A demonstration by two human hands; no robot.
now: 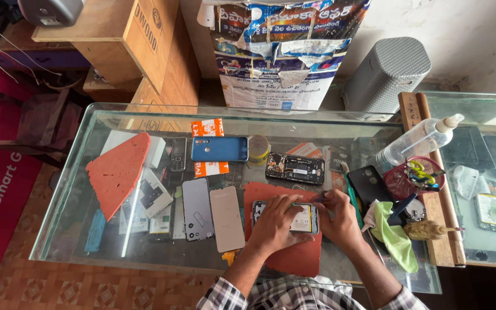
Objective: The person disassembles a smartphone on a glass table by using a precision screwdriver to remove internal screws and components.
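An opened phone (pixel 303 220) with its yellowish battery showing lies on a red-orange mat (pixel 294 258) on the glass counter. My left hand (pixel 275 225) presses flat on the phone's left half and holds it down. My right hand (pixel 340 218) grips the phone's right end, with a small dark tool or part (pixel 321 197) pinched in its fingertips at the upper right corner. What the pinched piece is cannot be made out.
Left of the mat lie a beige back cover (pixel 227 219) and a grey phone (pixel 197 208). Behind are a blue phone (pixel 219 148), an opened phone board (pixel 295 168), a black case (pixel 368 185). A green cloth (pixel 394 235), spray bottle (pixel 420 139) and red basket (pixel 414 178) sit right.
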